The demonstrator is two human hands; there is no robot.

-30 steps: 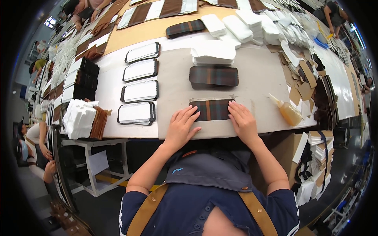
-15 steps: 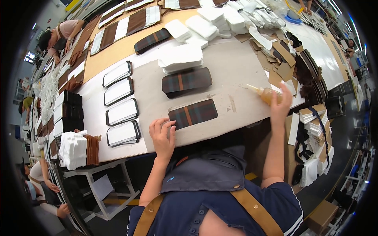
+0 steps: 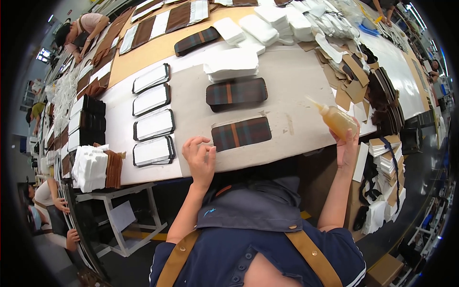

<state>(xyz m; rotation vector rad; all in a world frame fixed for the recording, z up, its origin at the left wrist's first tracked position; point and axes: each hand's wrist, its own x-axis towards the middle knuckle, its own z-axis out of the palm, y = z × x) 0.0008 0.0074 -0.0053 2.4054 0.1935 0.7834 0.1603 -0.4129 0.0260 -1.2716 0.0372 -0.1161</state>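
My right hand (image 3: 347, 148) is closed around a squeeze bottle (image 3: 340, 123) of amber liquid, by the table's right front edge. Its thin pale nozzle points up and to the left. My left hand (image 3: 198, 160) is at the front of the table, fingers loosely bent and slightly apart, with nothing in it. Just right of its fingertips, a flat dark plaid piece (image 3: 253, 132) with an orange stripe lies on the grey surface. Beyond that sits a thicker stack of plaid pieces (image 3: 249, 91), and white padding (image 3: 234, 67) is piled behind it.
Several white panels with dark edges (image 3: 153, 125) line the left. Near the left edge stand white and brown stacks (image 3: 91, 167). Cardboard scraps (image 3: 356, 81) cover the right side, with white pads (image 3: 258, 31) at the back. Other people (image 3: 86, 33) work on the left.
My right hand has taken hold of the bottle and drawn it nearer, the nozzle still toward the upper left. My left hand has stayed beside the plaid piece. The view has shifted slightly.
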